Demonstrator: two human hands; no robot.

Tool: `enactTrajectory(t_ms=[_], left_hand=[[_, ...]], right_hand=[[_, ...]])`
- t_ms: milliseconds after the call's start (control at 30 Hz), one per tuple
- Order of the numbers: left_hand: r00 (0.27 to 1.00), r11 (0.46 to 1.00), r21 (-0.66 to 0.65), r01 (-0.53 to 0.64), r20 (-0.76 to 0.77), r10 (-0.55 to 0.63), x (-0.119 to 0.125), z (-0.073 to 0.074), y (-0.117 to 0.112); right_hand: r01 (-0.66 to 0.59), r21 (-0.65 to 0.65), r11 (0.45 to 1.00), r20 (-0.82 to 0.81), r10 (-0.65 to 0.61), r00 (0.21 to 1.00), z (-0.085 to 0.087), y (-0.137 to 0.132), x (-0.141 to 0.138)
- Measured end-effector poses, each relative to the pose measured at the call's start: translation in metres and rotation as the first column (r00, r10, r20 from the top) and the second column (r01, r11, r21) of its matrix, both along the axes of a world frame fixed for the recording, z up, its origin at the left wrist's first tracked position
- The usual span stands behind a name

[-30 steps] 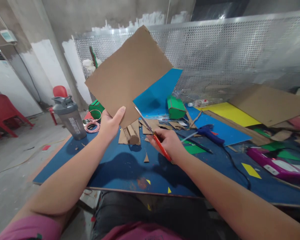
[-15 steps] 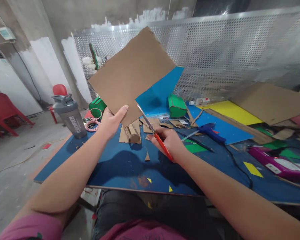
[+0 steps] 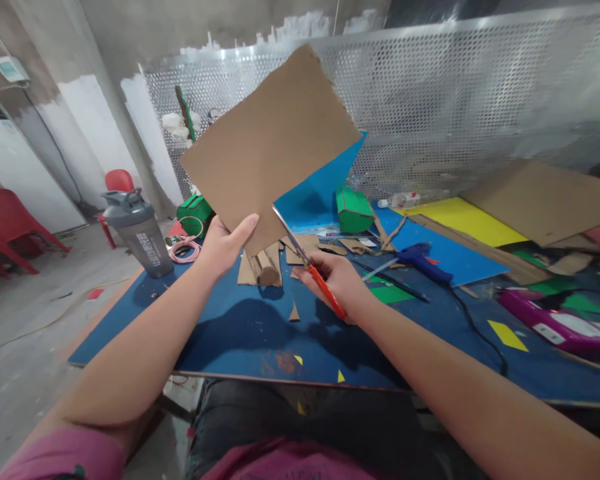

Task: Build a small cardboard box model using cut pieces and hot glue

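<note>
My left hand grips the lower corner of a large brown cardboard sheet and holds it up over the blue table. My right hand is closed on red-handled scissors. Their blades point up and left, with the tips at the sheet's lower right edge. A rolled cardboard piece and small cardboard scraps lie on the table just behind my hands.
A grey shaker bottle stands at the table's left corner by a pink cord coil. Green boxes, a blue glue gun, a purple tool and coloured sheets crowd the right. Perforated metal panel behind; red chairs left.
The cardboard sheet has tilted and risen slightly in my left hand. The scissors and my right hand have stayed almost in place.
</note>
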State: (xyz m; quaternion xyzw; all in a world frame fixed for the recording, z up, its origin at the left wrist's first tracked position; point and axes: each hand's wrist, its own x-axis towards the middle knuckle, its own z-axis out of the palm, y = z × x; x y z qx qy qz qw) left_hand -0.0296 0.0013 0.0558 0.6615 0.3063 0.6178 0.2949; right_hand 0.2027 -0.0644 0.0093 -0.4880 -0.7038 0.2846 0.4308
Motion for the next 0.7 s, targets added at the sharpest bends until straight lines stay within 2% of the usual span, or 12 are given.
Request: enactTrajectory(t_ms=[167, 533, 700], left_hand=[[1.0, 1.0, 0.009, 0.006, 0.028, -0.006, 0.0029, -0.0036, 0.002], [1.0, 0.999, 0.036, -0.023, 0.004, 0.023, 0.0031, 0.0023, -0.006], [1.0, 1.0, 0.019, 0.018, 0.026, -0.018, 0.0041, 0.0009, -0.0064]], right_hand=[[-0.003, 0.06, 0.998, -0.017, 0.004, 1.0, 0.0003, -0.0004, -0.0005], [0.048, 0.09, 0.995, 0.032, -0.051, 0.998, 0.0076, -0.0044, -0.0003], [0.05, 0.083, 0.995, 0.042, -0.053, 0.998, 0.0069, -0.0047, -0.0012]])
